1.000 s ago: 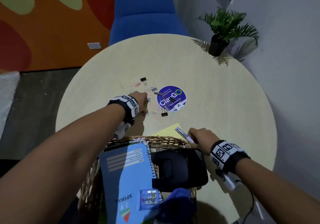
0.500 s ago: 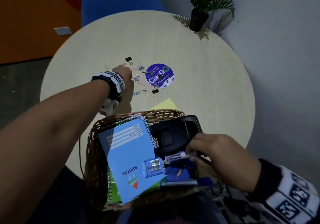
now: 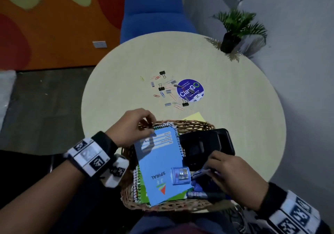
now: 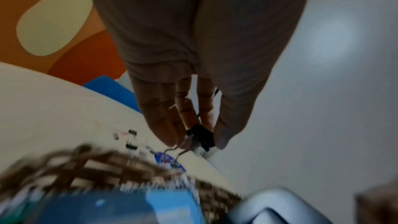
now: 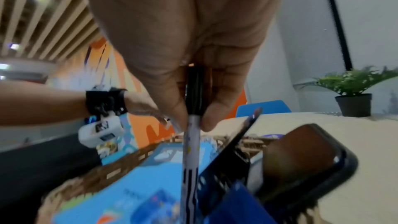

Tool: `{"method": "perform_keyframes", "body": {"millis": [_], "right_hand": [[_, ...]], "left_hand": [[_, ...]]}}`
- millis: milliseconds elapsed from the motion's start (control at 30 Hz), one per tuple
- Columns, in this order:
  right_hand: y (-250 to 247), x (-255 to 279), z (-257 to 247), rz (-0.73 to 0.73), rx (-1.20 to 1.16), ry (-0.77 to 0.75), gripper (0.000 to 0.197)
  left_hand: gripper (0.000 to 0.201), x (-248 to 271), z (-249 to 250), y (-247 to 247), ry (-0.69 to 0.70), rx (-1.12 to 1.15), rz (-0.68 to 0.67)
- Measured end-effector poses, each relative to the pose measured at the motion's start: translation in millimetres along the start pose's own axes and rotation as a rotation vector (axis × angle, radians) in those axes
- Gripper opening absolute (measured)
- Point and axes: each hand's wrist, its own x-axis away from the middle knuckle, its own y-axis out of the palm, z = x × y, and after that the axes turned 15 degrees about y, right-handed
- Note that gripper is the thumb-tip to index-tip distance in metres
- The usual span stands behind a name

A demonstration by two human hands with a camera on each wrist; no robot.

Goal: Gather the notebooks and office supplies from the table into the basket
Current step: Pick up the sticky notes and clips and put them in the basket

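A wicker basket (image 3: 195, 125) stands at the table's near edge, holding a blue spiral notebook (image 3: 159, 163), a black hole punch (image 3: 202, 145), a small clear sharpener (image 3: 180, 176) and markers. My left hand (image 3: 146, 123) hovers over the basket's far left rim and pinches a black binder clip (image 4: 201, 136). My right hand (image 3: 213, 172) is inside the basket's right side, gripping a white pen (image 5: 190, 151) with a black cap, its tip pointing down. Several paper clips, staples and binder clips (image 3: 167, 92) lie scattered on the table beyond the basket.
A round purple sticker (image 3: 190, 91) marks the round pale table (image 3: 235, 116). A yellow note sheet (image 3: 194, 116) lies just behind the basket. A potted plant (image 3: 233, 35) stands at the far right edge, and a blue chair (image 3: 153, 11) sits beyond the table.
My left hand left the scattered clips and came back over the basket rim with a binder clip. My right hand carried the pen from the table down into the basket.
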Motion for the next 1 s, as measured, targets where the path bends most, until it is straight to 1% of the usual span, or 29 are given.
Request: {"method": "perform_keyframes", "body": {"millis": [67, 100, 133, 167, 200, 267, 333, 367, 400, 467, 533, 600, 633, 733, 800, 933, 1000], "right_hand": [[9.6, -3.9, -3.1, -0.075, 0.139, 0.022, 0.014], [11.8, -5.6, -3.3, -0.089, 0.200, 0.031, 0.016], [9.0, -7.5, -2.6, -0.073, 0.239, 0.042, 0.017], [1.5, -10.3, -2.8, -0.040, 0.252, 0.049, 0.020], [-9.3, -14.8, -4.1, -0.036, 0.244, 0.057, 0.023], [-33.7, -37.0, -5.0, -0.064, 0.229, 0.067, 0.025], [-55.3, -77.7, -1.5, -0.030, 0.193, 0.086, 0.024], [-63.2, -104.2, 2.9, -0.015, 0.169, 0.096, 0.024], [-68.9, -132.3, 8.1, -0.020, 0.154, 0.108, 0.025], [-69.6, -188.4, 18.4, -0.078, 0.198, 0.121, 0.027], [-60.8, -234.4, 24.0, -0.134, 0.274, 0.115, 0.032], [-46.7, -261.1, 20.6, -0.185, 0.330, 0.091, 0.033], [-37.9, -272.1, 19.6, -0.215, 0.349, 0.075, 0.032], [-13.3, -294.3, 21.6, -0.254, 0.379, -0.009, 0.018], [-3.9, -305.2, 24.5, -0.268, 0.370, -0.015, 0.008], [1.2, -315.5, 27.1, -0.325, 0.322, -0.021, 0.009], [-7.6, -308.9, 27.4, -0.303, 0.234, -0.008, 0.008]], "left_hand": [[0.020, 15.1, -0.2, 19.1, 0.022, 0.013, -0.059], [0.020, 19.2, -2.0, 27.1, 0.018, 0.021, -0.075], [0.020, 21.6, -3.9, 33.6, 0.009, 0.032, -0.081], [0.021, 23.2, -6.3, 38.9, -0.004, 0.050, -0.083], [0.022, 24.2, -9.3, 43.7, -0.012, 0.062, -0.087], [0.019, 25.0, -11.5, 49.4, -0.024, 0.038, -0.132], [0.017, 21.9, -11.7, 50.2, -0.032, -0.059, -0.209], [0.021, 18.8, -11.0, 47.3, -0.029, -0.118, -0.214], [0.024, 14.2, -10.7, 41.6, -0.031, -0.164, -0.181], [0.024, 2.2, -12.1, 24.0, -0.048, -0.192, -0.054], [0.022, -13.5, -15.7, 4.9, -0.093, -0.196, 0.057], [0.022, -28.9, -20.4, -8.6, -0.146, -0.227, 0.101], [0.023, -39.0, -24.2, -12.2, -0.173, -0.257, 0.095], [0.026, -74.4, -40.2, -17.4, -0.244, -0.366, 0.003], [0.026, -104.2, -53.6, -18.0, -0.265, -0.398, -0.040], [0.021, -170.8, -88.5, -5.4, -0.289, -0.389, -0.106], [0.019, -198.0, -104.0, 4.2, -0.294, -0.371, -0.136]]}}
